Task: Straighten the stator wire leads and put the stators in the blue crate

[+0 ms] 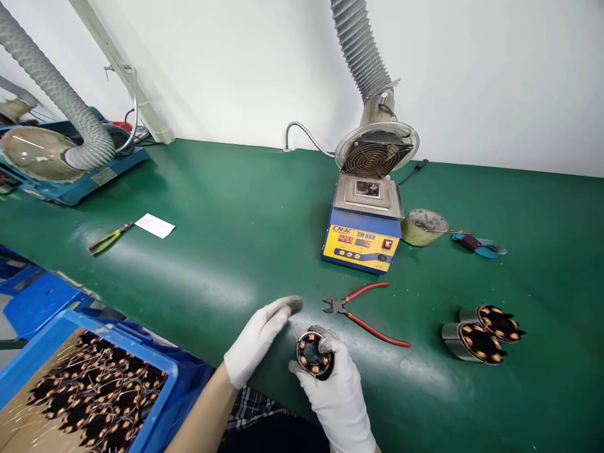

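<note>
One copper-wound ring (316,369) is at the near side of the table (212,251), its rim grasped by the right hand's (337,380) fingers, presumably to steady it with the coil end visible, while the left hand's (259,336) fingers extend beside it, their grip indeterminable, and red-handled cutters (338,306) lie near, apparently for ready reach.

Head view, one: head-worn, above near edge of bench (226,207), facing forward and down; left hand (259,340) and right hand (336,376) close, lower centre; wall (236,63) farther, across top
</note>
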Demonstrator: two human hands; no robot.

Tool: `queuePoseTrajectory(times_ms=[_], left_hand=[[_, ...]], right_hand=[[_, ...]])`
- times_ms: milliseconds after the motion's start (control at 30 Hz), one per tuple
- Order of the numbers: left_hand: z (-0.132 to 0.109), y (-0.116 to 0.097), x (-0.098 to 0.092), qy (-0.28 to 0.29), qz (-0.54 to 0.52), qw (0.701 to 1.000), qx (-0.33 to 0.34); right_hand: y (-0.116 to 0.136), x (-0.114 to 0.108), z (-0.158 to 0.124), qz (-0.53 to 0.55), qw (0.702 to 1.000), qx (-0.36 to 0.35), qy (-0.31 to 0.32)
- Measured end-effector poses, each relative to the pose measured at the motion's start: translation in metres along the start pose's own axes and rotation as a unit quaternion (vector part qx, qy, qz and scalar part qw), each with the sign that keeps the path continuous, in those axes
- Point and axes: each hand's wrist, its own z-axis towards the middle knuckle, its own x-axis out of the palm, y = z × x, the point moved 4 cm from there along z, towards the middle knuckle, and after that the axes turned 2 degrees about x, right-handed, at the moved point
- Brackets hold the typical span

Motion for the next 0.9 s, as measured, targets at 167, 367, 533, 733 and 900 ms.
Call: queuePoseTrajectory(times_ms=[167,367,533,733,900], left_hand=[[0.007,0.004,0.003,0.077,0.149,0.985,0.046],[0.008,0.012,0.001,-0.035,0.042,0.998,0.021],[-0.002,0.019,-0.011,-0.089,0.035,0.995,0.025],[-0.012,0.017,-0.005,-0.043,0.158,0.984,0.072],[-0.034,0.020,-0.010,-0.090,0.314,0.930,0.170]], right_hand=[[0.000,0.000,0.002,0.013,1.000,0.010,0.009],[-0.006,0.004,-0.004,-0.013,1.000,0.019,0.003],[-0.011,0.003,-0.003,-0.035,0.998,-0.001,0.044],[-0.009,0.003,0.000,-0.042,0.998,-0.020,0.036],[-0.016,0.005,-0.007,0.021,0.993,0.105,0.039]])
